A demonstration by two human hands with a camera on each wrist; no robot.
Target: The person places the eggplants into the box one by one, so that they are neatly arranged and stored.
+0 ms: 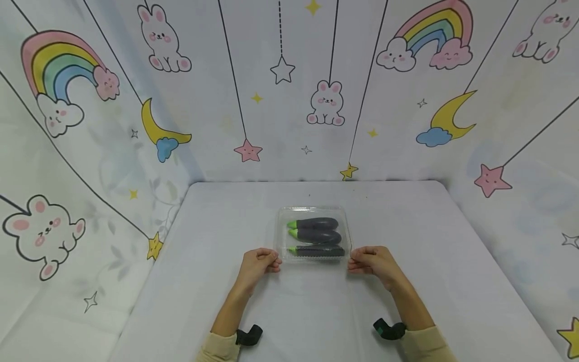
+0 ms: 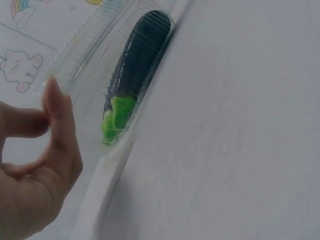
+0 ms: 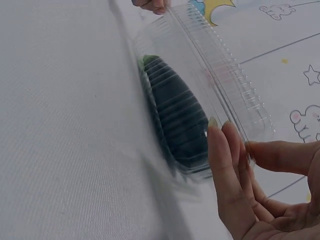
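Note:
A clear plastic container (image 1: 312, 208) with ridged walls sits on the white table in the head view. Inside it lie several dark items: a far eggplant (image 1: 318, 222), a middle eggplant (image 1: 318, 236) and a near eggplant (image 1: 319, 251), their green stem ends pointing left. My left hand (image 1: 256, 267) pinches the near left corner of the container's rim between thumb and fingers. At the near right corner, my right hand (image 1: 376, 264) grips the rim, thumb on one side and fingers on the other. The right wrist view shows a beaded upper part above that rim.
The white table (image 1: 217, 226) spreads around the container on all sides. Behind and beside it hang white cloth walls (image 1: 203, 100) printed with rabbits, rainbows and stars. A dark wrist camera (image 1: 250, 335) sits on the left wrist, another camera (image 1: 389, 329) on the right.

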